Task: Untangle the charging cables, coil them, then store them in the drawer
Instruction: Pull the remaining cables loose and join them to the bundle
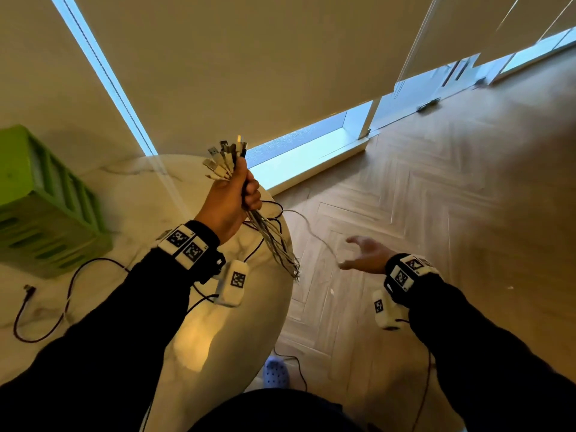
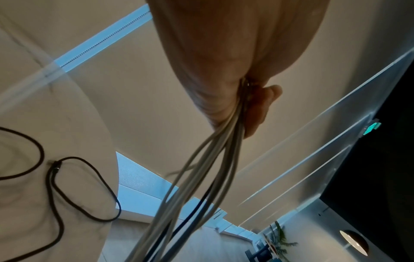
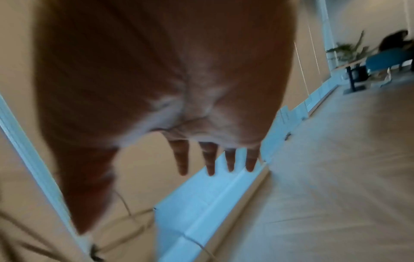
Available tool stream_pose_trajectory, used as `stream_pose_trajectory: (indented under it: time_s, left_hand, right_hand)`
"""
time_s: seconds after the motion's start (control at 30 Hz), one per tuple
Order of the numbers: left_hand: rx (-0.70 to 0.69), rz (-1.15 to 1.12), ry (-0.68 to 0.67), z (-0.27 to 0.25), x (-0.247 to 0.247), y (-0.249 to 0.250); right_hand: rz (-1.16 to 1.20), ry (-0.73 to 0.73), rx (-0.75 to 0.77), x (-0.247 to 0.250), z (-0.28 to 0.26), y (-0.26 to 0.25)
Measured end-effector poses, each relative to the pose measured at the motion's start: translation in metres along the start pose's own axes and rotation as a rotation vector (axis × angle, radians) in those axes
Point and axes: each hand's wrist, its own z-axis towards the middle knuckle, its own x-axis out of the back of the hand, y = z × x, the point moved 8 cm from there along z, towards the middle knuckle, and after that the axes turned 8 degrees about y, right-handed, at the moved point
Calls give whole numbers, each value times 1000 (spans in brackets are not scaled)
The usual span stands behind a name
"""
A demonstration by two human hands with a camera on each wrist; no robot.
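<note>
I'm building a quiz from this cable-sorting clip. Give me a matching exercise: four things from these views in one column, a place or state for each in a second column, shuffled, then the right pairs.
Things:
1. bundle of cables
2. dark red cable
3. green crate
4. right hand

Places or states:
A. lying loose on the marble table
B. open, fingers spread, over the wooden floor
C. standing at the table's far left
D. gripped in the left hand, plugs fanned out above the fist

Pairs: 1-D, 2-A, 3-C, 4-B
</note>
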Motion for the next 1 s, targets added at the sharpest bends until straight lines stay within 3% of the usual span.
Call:
stream_pose_trajectory:
  time_s: [0.1, 0.23, 0.37, 0.43, 0.53, 0.6, 0.7, 0.8, 0.9, 1.0]
  left_hand:
    - [-14, 99, -67, -10, -16, -1]
    - [-246, 614, -234, -29, -46, 8]
    - [-419, 765, -260, -24, -49, 14]
    - [-328, 720, -209, -17, -42, 11]
    - [-81, 516, -263, -21, -45, -3]
    - [-90, 311, -312, -28, -52, -2]
    - [-291, 160, -311, -37, -57, 11]
    - [-381, 166, -347, -45, -67, 21]
    - [-399, 222, -344, -50, -71, 25]
    - [-506, 330, -261, -55, -73, 35]
  right_hand:
    - [301, 14, 277, 17, -23, -82]
    - [500, -60, 521, 22, -61, -177]
    - [942, 209, 464, 28, -72, -196]
    - [998, 285, 425, 23, -76, -188]
    - [1037, 258, 421, 19, -82, -180]
    - [1108, 183, 428, 18, -86, -180]
    - [1124, 67, 394, 16, -93, -180]
    - [1034, 35, 389, 22, -98, -176]
    - [836, 144, 419, 36, -99, -167]
    - [656, 219, 511, 43, -102, -170]
